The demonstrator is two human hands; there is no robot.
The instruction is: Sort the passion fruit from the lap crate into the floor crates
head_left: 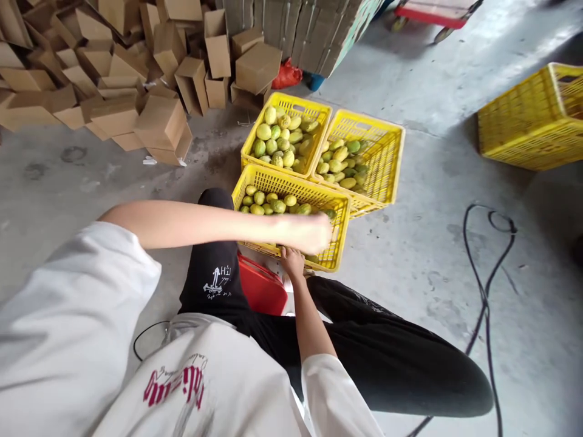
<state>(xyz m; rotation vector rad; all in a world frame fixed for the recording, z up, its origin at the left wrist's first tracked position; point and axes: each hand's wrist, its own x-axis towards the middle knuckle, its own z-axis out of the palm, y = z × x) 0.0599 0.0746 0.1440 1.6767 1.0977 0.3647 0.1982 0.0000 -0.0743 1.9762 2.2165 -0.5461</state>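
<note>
In the head view my left hand is stretched across the near yellow crate, over its right part. The hand is blurred and looks curled; what it holds, if anything, is hidden. A greenish fruit shows just beyond its knuckles. My right hand has its fingers wrapped over the crate's near rim. Oval yellow-green fruits, like small melons, lie inside, mostly toward the left and far side. Behind stand two more yellow crates: the left crate is full of such fruit, the right crate partly filled.
A red plastic object is between my legs. Cardboard boxes are piled at the far left. Another yellow crate stands at the right, near a looped black cable. A red trolley is at the back.
</note>
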